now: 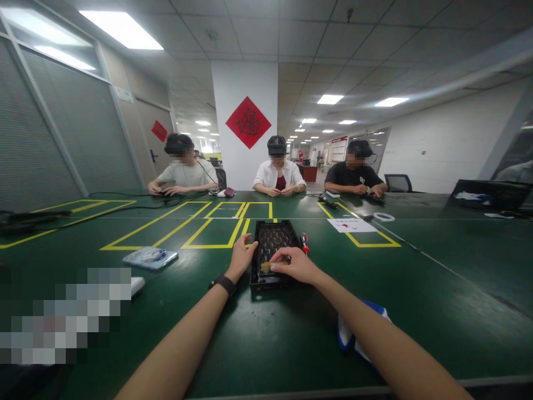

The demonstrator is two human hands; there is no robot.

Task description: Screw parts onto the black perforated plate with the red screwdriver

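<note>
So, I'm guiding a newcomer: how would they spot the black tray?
On the green table, find the nearest left hand and right hand. The rectangular black tray lies there, a yellowish piece at its near end. Raised walls set it apart from the red-and-black tool beside it.

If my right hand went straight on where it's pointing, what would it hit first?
Beyond the yellow piece at its fingertips, the right hand would probably meet the tray's left wall first, though depth is hard to judge.
</note>
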